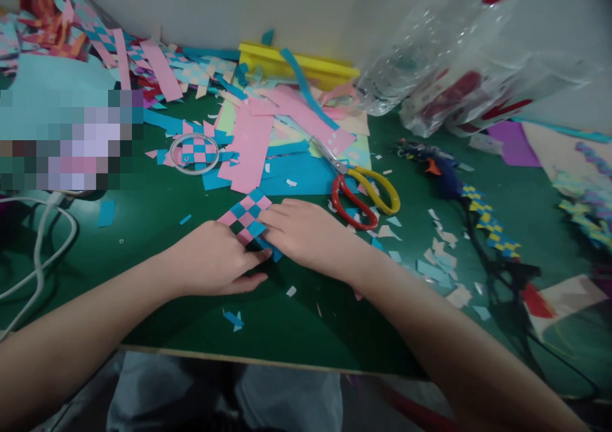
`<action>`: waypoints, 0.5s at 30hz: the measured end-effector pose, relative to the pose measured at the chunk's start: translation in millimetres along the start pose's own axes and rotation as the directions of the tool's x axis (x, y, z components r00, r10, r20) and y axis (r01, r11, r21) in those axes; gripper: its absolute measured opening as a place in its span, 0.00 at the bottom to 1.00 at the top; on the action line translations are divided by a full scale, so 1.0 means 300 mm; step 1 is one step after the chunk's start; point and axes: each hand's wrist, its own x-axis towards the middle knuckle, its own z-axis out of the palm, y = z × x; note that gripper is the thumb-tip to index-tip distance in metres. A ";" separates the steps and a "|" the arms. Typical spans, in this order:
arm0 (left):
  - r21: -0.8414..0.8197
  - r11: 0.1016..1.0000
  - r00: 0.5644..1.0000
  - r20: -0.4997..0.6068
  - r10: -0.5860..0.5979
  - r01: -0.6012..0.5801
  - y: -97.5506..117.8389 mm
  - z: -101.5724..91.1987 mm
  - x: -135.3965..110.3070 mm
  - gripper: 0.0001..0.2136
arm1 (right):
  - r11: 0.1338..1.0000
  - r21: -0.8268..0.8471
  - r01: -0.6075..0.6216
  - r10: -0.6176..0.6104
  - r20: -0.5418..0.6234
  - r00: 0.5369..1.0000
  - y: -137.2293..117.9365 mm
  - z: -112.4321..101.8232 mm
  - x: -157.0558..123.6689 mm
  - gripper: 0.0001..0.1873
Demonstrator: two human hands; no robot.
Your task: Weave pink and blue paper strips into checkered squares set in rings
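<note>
Pink-and-blue woven mat (pixel 248 218): left hand (pixel 215 263) fingers pinch its near corner, right hand (pixel 308 234) fingers lie outstretched on top.

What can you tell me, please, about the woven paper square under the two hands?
The woven paper square is a checkerboard of pink and blue strips, seemingly thin craft paper. It lies flat on the green table, turned cornerwise like a diamond. The left hand covers its near left edge and the right hand rests its fingers on its right side, hiding part of it. A blue strip end pokes out between the hands.
</note>
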 end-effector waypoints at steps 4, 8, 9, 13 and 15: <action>0.003 1.000 1.000 -0.007 -0.006 0.006 -0.002 0.004 -0.003 0.14 | 1.000 0.011 -0.011 0.010 0.027 1.000 0.014 -0.003 -0.003 0.16; 0.011 1.000 1.000 -0.004 0.004 -0.004 -0.001 0.001 -0.004 0.14 | 1.000 -0.014 0.019 -0.019 0.040 0.999 0.012 -0.018 -0.006 0.15; 0.012 1.000 1.000 -0.001 0.004 -0.004 -0.001 0.000 -0.004 0.14 | 0.999 -0.023 0.029 -0.028 0.028 0.999 0.007 -0.022 -0.005 0.15; 0.007 1.000 1.000 0.000 -0.001 0.001 0.000 -0.006 0.000 0.15 | 0.996 -0.068 0.061 -0.065 -0.049 0.997 -0.016 -0.027 -0.003 0.17; 0.006 1.000 1.000 0.005 -0.001 0.001 0.001 -0.007 0.002 0.16 | 0.995 -0.077 0.068 -0.072 -0.060 0.996 -0.021 -0.020 -0.002 0.18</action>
